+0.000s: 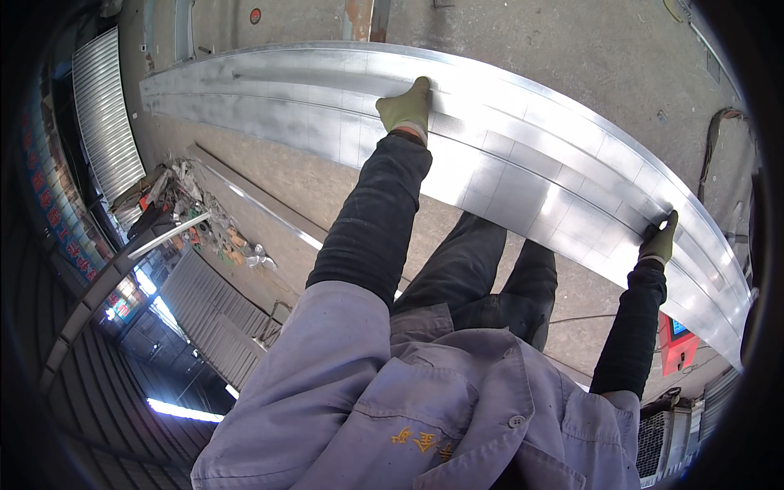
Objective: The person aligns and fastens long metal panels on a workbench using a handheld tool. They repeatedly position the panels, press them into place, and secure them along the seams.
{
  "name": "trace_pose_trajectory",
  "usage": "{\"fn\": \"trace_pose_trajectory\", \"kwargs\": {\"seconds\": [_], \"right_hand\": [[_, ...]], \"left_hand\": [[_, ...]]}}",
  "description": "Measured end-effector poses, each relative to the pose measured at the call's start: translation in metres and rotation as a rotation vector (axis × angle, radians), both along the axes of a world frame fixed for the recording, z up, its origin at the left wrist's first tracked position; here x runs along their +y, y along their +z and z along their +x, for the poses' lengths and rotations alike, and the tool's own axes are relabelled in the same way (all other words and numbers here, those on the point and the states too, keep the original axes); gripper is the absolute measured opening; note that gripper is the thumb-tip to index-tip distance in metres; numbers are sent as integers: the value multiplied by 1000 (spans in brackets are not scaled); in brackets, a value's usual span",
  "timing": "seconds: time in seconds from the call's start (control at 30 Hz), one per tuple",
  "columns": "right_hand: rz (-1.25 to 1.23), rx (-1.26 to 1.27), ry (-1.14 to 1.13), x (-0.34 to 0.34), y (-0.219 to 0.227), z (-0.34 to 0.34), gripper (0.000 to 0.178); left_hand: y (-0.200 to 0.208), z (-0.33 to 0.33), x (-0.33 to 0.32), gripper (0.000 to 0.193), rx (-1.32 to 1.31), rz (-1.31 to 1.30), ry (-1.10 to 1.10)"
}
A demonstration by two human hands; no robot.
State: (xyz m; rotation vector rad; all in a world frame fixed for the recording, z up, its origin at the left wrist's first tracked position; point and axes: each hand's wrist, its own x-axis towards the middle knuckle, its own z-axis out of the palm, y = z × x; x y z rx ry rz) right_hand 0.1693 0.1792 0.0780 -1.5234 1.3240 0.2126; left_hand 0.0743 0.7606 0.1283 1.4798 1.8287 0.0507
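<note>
A long, shiny sheet-metal panel [482, 175] with lengthwise ribs stretches across in front of me, from the upper left to the lower right. My left hand [406, 111], in a greenish work glove, is closed on a raised rib left of the panel's middle. Farther right, my right hand [658, 240], in a similar glove with darker fingertips, grips the panel near its right end. Both arms reach out well apart. The undersides of both hands are hidden, so how the fingers wrap the metal cannot be seen fully.
Concrete floor [604, 49] lies beyond the panel. A heap of scrap and rags [192, 208] is at the left, beside a long metal strip [253, 200]. Corrugated sheets [106, 114] stand farther left. A red box with a screen [676, 347] sits below the panel's right end.
</note>
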Motion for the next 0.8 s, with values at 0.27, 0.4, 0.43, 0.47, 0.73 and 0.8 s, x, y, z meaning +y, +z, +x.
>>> {"fn": "trace_pose_trajectory", "kwargs": {"seconds": [0.27, 0.4, 0.43, 0.47, 0.73, 0.8], "right_hand": [[13, -14, -24, 6, 5, 0, 49], [-10, 6, -27, 12, 6, 0, 50], [-3, 3, -31, 15, 4, 1, 50], [-6, -1, -37, 11, 2, 0, 50], [11, -23, 1, -13, -12, -3, 49], [22, -10, -1, -4, -14, -6, 49]], "left_hand": [[5, 3, 0, 104, 30, -35, -6], [2, 0, 3, 101, 49, 25, -1], [1, -2, 5, 102, 35, 23, 1], [2, -1, 4, 102, 20, 11, 1], [7, 1, -1, 105, 30, 21, -17], [7, -3, 2, 105, 46, 32, -17]]}}
